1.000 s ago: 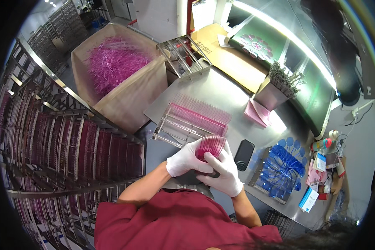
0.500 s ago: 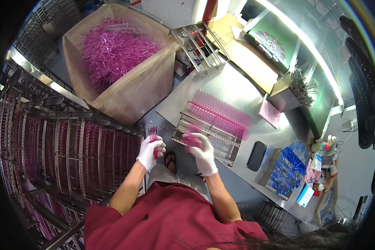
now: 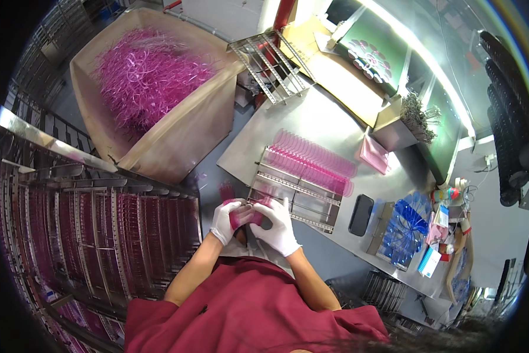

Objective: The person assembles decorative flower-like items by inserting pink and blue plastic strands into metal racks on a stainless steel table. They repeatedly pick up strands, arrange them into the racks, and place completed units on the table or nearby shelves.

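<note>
My left hand (image 3: pixel 222 225), in a white glove, is closed round a bundle of thin pink plastic pieces (image 3: pixel 227 192) whose ends stick up past the fingers. Close beside it, my gloved right hand (image 3: pixel 280 226) is curled with more pink pieces (image 3: pixel 265 202) at its fingers; blur hides their exact shape. Both hands almost meet in front of my body. Just beyond them, at the table's near edge, lies a metal rack (image 3: pixel 318 207). Its far part carries a close row of clear pink curved pieces (image 3: pixel 311 160), while bare slotted bars show nearer me.
A large tan bin (image 3: pixel 179 156) heaped with pink strips (image 3: pixel 152 82) stands far left. Racks of pink pieces (image 3: pixel 129 235) fill the left side. On the metal table (image 3: pixel 247 141) are a black phone (image 3: pixel 361 215), blue plastic pieces (image 3: pixel 407 229) and an empty rack (image 3: pixel 276 67).
My hands have come together from apart, the left moving right and the right drawing in toward it. The pink bundle has moved along with my left hand.
</note>
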Motion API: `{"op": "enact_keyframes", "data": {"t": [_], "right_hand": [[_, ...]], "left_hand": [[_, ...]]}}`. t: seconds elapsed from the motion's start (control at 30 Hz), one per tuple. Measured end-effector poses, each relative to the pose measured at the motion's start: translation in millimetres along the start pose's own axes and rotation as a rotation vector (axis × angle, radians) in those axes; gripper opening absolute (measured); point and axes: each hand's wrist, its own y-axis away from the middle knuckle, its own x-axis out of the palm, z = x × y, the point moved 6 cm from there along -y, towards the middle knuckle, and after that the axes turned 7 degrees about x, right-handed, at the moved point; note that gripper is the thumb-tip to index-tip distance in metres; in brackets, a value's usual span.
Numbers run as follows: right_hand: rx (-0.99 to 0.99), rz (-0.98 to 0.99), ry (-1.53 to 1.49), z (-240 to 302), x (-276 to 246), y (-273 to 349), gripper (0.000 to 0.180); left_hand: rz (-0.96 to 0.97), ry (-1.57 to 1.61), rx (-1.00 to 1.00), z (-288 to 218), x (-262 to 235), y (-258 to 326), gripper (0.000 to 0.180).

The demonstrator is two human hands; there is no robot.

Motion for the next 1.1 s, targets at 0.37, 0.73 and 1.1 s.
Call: {"op": "enact_keyframes", "data": {"t": [0.37, 0.73, 1.1], "right_hand": [[0.095, 0.106, 0.573, -12, -68, -12, 0.073], [-0.107, 0.225, 0.221, 53, -137, -1, 0.074], [0.373, -0.166, -0.914, -61, -160, 37, 0.066]], "left_hand": [[0.169, -0.369, -0.148, 5, 67, -41, 0.032], [0.670, -0.809, -0.030, -34, 208, 71, 0.127], [0.428, -1.644, 0.588, -15, 239, 36, 0.099]]}}
